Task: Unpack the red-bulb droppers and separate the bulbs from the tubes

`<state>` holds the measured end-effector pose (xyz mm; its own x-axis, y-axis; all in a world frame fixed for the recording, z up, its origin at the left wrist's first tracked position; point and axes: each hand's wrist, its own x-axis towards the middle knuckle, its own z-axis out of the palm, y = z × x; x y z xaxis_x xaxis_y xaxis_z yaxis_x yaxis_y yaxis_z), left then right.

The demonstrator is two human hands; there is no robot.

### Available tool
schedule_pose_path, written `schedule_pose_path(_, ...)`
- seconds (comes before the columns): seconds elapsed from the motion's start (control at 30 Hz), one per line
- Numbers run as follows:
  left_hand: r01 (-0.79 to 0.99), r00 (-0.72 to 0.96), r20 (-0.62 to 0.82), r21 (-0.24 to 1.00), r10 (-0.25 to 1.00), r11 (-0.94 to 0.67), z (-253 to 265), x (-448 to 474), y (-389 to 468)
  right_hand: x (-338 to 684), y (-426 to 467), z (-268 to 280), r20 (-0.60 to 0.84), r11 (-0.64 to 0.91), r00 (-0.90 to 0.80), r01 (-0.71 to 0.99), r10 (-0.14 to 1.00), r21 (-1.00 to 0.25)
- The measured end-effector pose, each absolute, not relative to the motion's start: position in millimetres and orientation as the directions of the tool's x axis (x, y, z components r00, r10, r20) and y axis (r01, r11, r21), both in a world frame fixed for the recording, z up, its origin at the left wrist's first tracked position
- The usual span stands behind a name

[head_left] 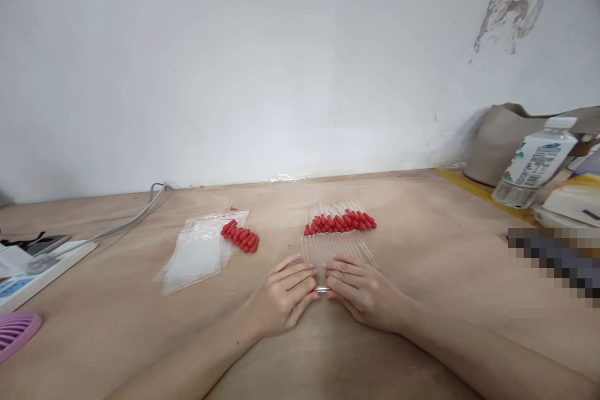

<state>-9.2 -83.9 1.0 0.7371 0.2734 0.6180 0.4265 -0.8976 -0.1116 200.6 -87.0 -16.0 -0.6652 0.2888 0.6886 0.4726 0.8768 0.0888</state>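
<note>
A: Surface and largest items?

B: Desk [422, 237], tan. Clear plastic bags [199, 253] lie left of centre, a loose pile of red bulbs [241, 237] touching their far edge.

A: Work item?

B: Row of glass droppers [337, 234] with red bulbs, at centre, tubes pointing toward the person.

A: Hands?

B: Left hand [284, 294] and right hand [359, 290] rest side by side at the tube ends. Each grip is narrow, fingertips pinching one clear tube [322, 288] between them.

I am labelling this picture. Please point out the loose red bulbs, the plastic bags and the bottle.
loose red bulbs [240, 237]: head view, middle of pile.
plastic bags [197, 255]: head view, centre of top bag.
bottle [534, 162]: head view, its label.
</note>
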Motion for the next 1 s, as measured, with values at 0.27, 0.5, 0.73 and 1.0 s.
schedule_pose_path(0.27, 0.400, 0.753, 0.608, -0.119, 0.252, -0.909, 2.2, -9.4, -86.5, 208.8, -90.9, -15.0, 0.705, 0.872, -0.682, 0.450, 0.195, 0.194)
schedule_pose_path(0.5, 0.483, 0.659, 0.689, -0.080, 0.301, -0.872, -0.5, -29.6, -84.1, 241.1, -81.5, -5.7, 0.805, 0.846, -0.523, 0.531, 0.281, 0.050)
schedule_pose_path(0.73, 0.798, 0.250, 0.731, 0.215, 0.635, -0.562, 22.8, -67.5, -41.0, 271.0, -56.9, 2.8, 0.508, 0.463, -0.242, 0.806, 0.827, -0.370)
schedule_pose_path(1.0, 0.879, -0.097, 0.391, 0.465, 0.915, -0.106, 63.9, -129.6, 16.8, 276.9, -52.8, 3.3, 0.258, 0.196, -0.066, 0.834, 0.964, -0.515)
